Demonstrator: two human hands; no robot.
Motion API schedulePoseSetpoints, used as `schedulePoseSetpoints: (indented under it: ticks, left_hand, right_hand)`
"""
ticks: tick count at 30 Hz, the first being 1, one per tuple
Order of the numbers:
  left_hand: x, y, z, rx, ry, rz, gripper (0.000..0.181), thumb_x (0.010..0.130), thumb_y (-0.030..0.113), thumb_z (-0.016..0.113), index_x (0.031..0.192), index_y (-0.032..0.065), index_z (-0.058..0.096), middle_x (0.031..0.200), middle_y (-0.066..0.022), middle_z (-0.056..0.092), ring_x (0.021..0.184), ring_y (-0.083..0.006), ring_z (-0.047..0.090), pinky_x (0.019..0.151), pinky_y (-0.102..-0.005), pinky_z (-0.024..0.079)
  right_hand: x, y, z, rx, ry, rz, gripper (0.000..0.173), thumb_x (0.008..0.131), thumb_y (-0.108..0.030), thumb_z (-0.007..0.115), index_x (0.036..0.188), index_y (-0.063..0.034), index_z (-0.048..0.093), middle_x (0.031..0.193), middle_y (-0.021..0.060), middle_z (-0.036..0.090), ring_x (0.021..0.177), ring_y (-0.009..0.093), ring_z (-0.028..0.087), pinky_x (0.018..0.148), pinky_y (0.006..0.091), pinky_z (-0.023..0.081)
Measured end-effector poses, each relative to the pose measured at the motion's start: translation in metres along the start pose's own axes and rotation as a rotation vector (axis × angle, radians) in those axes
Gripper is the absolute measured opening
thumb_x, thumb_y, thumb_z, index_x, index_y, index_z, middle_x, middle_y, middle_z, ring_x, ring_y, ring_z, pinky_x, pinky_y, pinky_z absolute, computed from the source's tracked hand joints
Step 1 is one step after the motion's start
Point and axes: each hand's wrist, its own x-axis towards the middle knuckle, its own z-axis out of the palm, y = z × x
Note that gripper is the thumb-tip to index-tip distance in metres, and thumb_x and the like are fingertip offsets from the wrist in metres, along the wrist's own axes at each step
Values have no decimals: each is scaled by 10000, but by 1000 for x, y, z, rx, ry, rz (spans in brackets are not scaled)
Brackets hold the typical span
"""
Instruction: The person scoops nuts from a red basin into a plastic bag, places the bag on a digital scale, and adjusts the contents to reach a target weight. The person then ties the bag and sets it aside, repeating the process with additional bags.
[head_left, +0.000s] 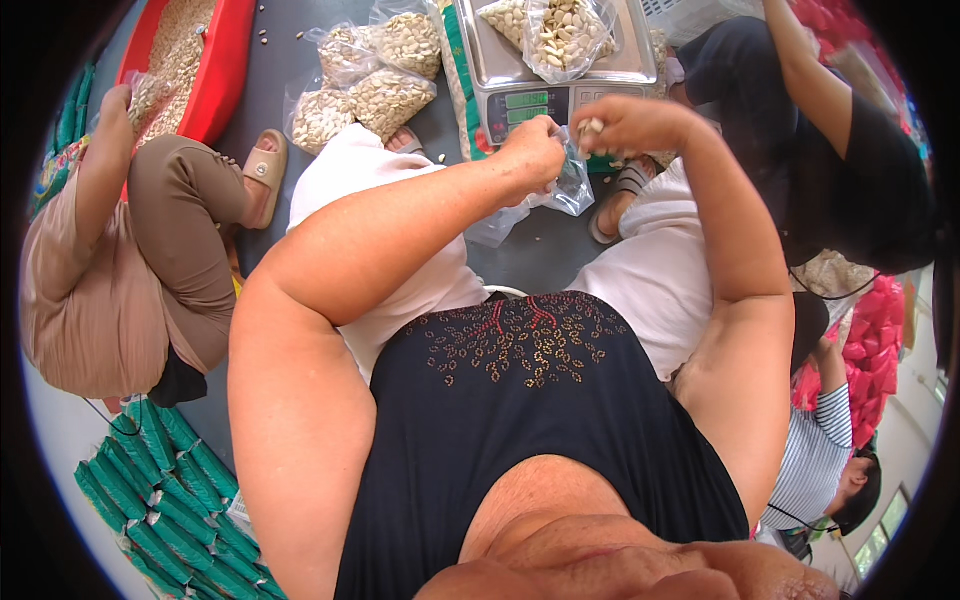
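Observation:
My left hand (538, 156) grips a transparent plastic bag (574, 187), which hangs below it between my knees and looks thin and crumpled. Beside the bag's mouth, my right hand (637, 124) holds a few white pumpkin seeds (590, 126) at its fingertips; it is slightly blurred. Just beyond both hands stands an electronic weighing scale (491, 101) with a lit display. On its steel pan (491, 60) rest a filled bag of pumpkin seeds (562, 41) and another bag (504, 21) partly behind it.
Several filled seed bags (394, 97) lie on the grey floor (270, 82) left of the scale. A red tub (225, 79) of seeds stands farther left, near a seated person (97, 300). Another person (847, 165) sits close on the right. Green packets (172, 510) are stacked behind-left.

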Motion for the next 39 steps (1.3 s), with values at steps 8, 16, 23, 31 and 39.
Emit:
schedulePoseSetpoints:
  ticks: [8,16,23,31,39]
  left_hand:
    - [8,-2,8,-29,-25,21,280,953,195,432,1137,16,543,926,-144,594,622,-195,555,510,-321,473]
    - [12,-2,14,11,-63,19,285,951,175,424,1162,19,534,922,-136,592,635,-187,546,511,-321,473]
    - [13,-2,17,34,-33,22,240,950,153,425,1122,30,539,864,-131,578,549,-188,534,491,-328,473]
    - [13,3,22,67,-57,33,161,950,131,432,1042,45,532,815,-124,581,551,-208,568,469,-341,475]
    - [14,2,22,51,-77,21,139,952,134,437,1029,49,517,828,-115,582,591,-205,578,472,-340,477]
  right_hand:
    - [40,40,69,362,62,205,199,879,-144,591,1042,-31,605,753,14,556,622,121,518,514,257,422]
    - [49,54,75,490,228,162,129,877,-52,561,949,29,632,735,87,642,635,182,649,625,311,575]
    - [4,10,-1,-39,277,44,166,842,-11,549,964,33,653,681,56,614,542,112,589,490,261,505]
    - [15,-28,-63,-490,882,-305,189,834,-82,539,977,-19,645,834,195,654,773,313,639,695,397,498]
    - [38,-37,-62,-632,1346,-183,385,833,-178,581,1175,-1,578,1060,292,602,1014,439,575,851,447,479]
